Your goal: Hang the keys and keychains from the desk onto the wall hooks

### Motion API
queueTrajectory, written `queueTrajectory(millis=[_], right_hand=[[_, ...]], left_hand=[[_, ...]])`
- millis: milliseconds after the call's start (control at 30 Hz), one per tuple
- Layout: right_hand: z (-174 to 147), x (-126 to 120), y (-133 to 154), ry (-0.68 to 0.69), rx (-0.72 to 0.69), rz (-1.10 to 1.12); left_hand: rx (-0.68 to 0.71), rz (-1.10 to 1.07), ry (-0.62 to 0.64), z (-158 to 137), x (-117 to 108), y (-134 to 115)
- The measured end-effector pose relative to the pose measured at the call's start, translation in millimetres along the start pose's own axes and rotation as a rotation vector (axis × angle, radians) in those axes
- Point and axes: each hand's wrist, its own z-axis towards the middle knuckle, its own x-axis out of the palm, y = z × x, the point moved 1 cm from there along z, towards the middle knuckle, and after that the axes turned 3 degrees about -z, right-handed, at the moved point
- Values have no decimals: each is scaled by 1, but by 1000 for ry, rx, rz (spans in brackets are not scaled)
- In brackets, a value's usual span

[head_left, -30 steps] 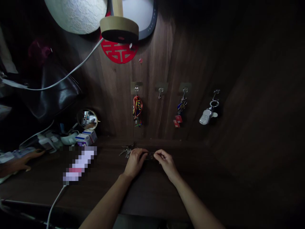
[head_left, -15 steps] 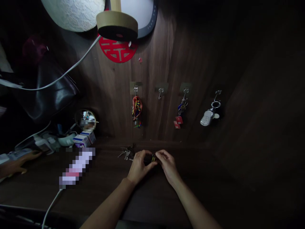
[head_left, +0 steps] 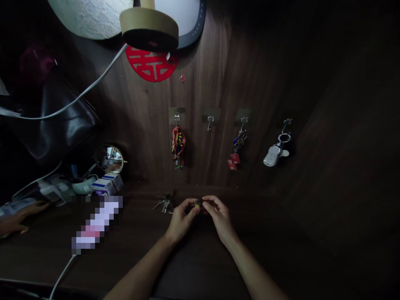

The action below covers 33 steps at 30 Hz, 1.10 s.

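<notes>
A small dark item with a yellow part [head_left: 197, 204] is pinched between the thumb and fingers of my left hand [head_left: 180, 220], just above the dark wooden tabletop. My right hand [head_left: 220, 216] meets it from the other side, thumb and fingers closed at its right end. The item is too small and dim to name, and my fingers cover much of it. Just left of my left hand, a bunch of keys [head_left: 165, 204] lies on the tabletop, spread out.
Wall hooks carry a colourful braided keychain [head_left: 178, 143], keys with red tags [head_left: 233, 160] and a silver key fob [head_left: 272, 156]; one hook [head_left: 210, 124] is bare. At left are another person's hand [head_left: 21, 216], small boxes [head_left: 108, 184], a round mirror [head_left: 110, 158] and a blurred-out phone-like object [head_left: 96, 225].
The item has turned, and its yellow part now sits lower and further left between my fingers. My left hand has shifted slightly left. The view has also moved a little.
</notes>
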Motion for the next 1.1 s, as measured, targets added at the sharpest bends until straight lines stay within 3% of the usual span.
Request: queueTrajectory(millis=[333,767,900,1100], right_hand=[[1,-1,6,-23,-98,-125],[8,-6,15,-31,-58,-142],[31,-11,39,-68,-141,-239],[82,-10,107,-133,-345,-373]], left_hand=[[-15,10,39,0,-1,-2],[79,314,1,4,-16,4],[100,373,-60,5,-21,4],[87,394,-144,7,-26,1]])
